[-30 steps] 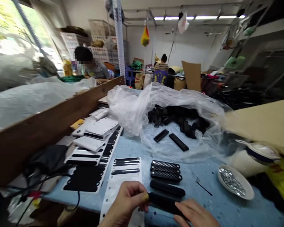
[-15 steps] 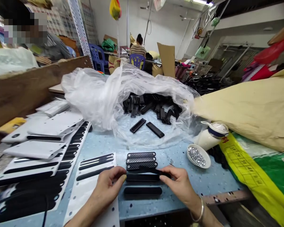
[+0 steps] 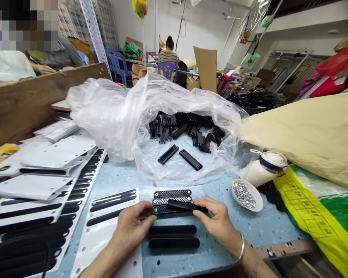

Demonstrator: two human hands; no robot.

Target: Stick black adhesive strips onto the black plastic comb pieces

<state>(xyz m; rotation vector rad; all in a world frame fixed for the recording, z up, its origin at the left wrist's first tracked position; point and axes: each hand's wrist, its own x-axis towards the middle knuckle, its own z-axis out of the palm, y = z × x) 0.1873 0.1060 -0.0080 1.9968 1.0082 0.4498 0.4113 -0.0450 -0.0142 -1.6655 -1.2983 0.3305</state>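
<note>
My right hand (image 3: 217, 220) pinches a thin black strip (image 3: 188, 205) and holds it slanted over a row of three patterned black plastic pieces (image 3: 171, 194) on the blue table. At the left end of that row rests my left hand (image 3: 132, 226), its fingers curled against the lowest patterned piece (image 3: 161, 209). Just in front of both hands lie two smooth black bars (image 3: 174, 236), side by side. A white sheet with black strips (image 3: 111, 202) lies under my left wrist.
An open clear plastic bag (image 3: 118, 116) holds a heap of black parts (image 3: 185, 129); two loose ones (image 3: 179, 154) lie before it. White sticker sheets (image 3: 46, 181) are stacked left. A white dish of shiny bits (image 3: 246, 195), a jar (image 3: 263, 168) and brown paper (image 3: 307, 131) lie right. People sit beyond.
The view swung right and down. A black bar that both hands held now lies on the table as the second smooth bar. My right hand has lifted the thin strip toward the patterned pieces.
</note>
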